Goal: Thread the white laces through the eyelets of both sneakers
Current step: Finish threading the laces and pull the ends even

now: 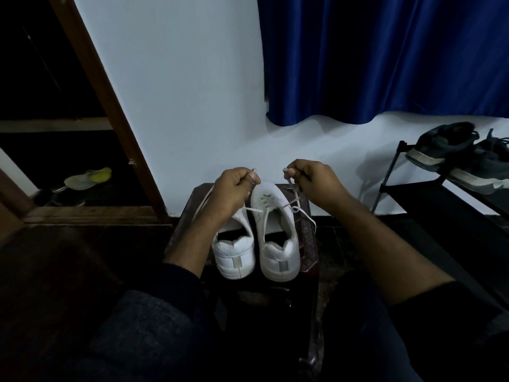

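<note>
"Sneakers sat where, exactly?"

"Side by side on the dark stool (309, 244), heels toward its near edge. The right sneaker (276, 235) carried the white lace (286, 206) through its lowest eyelets only; the left sneaker (234, 252) looked unlaced, though an arm hid its front."

"And the hands?"

"Both were curled tight. The left hand (234, 188) pinched one lace tip over the stool's far edge, the right hand (314, 181) pinched the other, both raised above the toes."

"So the step was evening the ends?"

"I judged so. Done well, both tips should have been drawn up level, the lace kept flat and untwisted at the crossing, then one tip fed through the next eyelet while the other stayed taut."
</note>
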A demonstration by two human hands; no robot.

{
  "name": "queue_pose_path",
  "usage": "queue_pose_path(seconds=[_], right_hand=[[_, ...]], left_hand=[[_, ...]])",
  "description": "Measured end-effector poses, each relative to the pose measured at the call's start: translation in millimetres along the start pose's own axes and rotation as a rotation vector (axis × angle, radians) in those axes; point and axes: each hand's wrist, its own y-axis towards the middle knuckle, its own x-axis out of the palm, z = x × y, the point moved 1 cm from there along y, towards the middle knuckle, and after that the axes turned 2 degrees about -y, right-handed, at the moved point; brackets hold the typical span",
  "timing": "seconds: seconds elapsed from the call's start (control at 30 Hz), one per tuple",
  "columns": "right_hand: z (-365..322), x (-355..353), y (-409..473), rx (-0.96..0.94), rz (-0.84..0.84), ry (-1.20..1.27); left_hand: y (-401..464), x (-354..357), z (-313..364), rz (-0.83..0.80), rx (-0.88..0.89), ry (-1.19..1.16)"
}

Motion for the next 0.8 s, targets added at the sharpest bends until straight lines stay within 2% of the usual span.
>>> queue_pose_path(seconds=[0.07, 0.23, 0.33, 0.43, 0.57, 0.67, 0.8], right_hand=[[2, 1, -2, 0.020, 0.000, 0.016], [-14, -6, 3, 0.155, 0.011, 0.379], [-44, -22, 14, 0.170, -0.067, 0.573], [-74, -43, 29, 0.090, -0.066, 0.553], [-98, -58, 47, 0.004, 0.047, 0.397], [-100, -55, 47, -0.012, 0.069, 0.350], [-89, -40, 31, -0.027, 0.017, 0.357]], left_hand=[[-4, 2, -3, 0.000, -0.031, -0.017], [3, 0, 7, 0.046, -0.200, -0.418], [11, -5, 40, -0.005, -0.167, -0.487], [21, -11, 79, -0.028, -0.073, -0.471], [29, -13, 114, 0.031, -0.005, -0.325], [22, -5, 118, 0.002, -0.104, -0.328], [10, 8, 103, -0.025, -0.257, -0.507]])
